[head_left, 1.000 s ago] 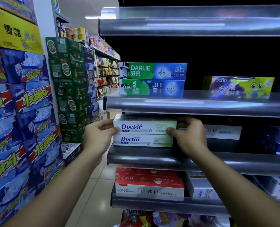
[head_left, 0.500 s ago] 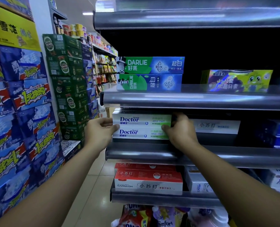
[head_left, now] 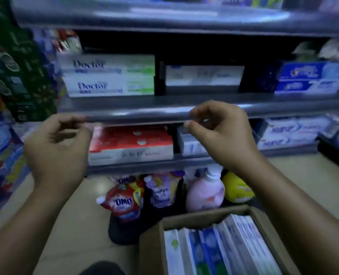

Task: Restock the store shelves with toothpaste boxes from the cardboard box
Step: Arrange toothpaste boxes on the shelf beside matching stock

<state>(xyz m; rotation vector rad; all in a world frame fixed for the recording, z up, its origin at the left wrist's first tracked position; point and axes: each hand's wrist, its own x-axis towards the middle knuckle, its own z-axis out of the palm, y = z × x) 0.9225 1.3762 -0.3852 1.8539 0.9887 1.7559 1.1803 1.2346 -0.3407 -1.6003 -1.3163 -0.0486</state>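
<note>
Two white-and-green Doctor toothpaste boxes (head_left: 108, 75) lie stacked at the left end of the middle shelf (head_left: 164, 112). My left hand (head_left: 57, 147) and my right hand (head_left: 222, 133) hover in front of the shelf edge below them, fingers loosely curled, holding nothing. An open cardboard box (head_left: 196, 217) at the bottom right holds several upright toothpaste boxes (head_left: 220, 249). The frame is blurred by motion.
White boxes (head_left: 203, 75) and blue boxes (head_left: 311, 78) share the middle shelf. Red-and-white boxes (head_left: 131, 145) fill the shelf below. Detergent pouches (head_left: 125, 199) and a pink bottle (head_left: 204, 191) stand on the floor. Stacked drink cases (head_left: 16, 66) line the left.
Both hands have let go of the Doctor boxes and dropped below the shelf edge. The view has tilted down, bringing the cardboard box and floor into sight.
</note>
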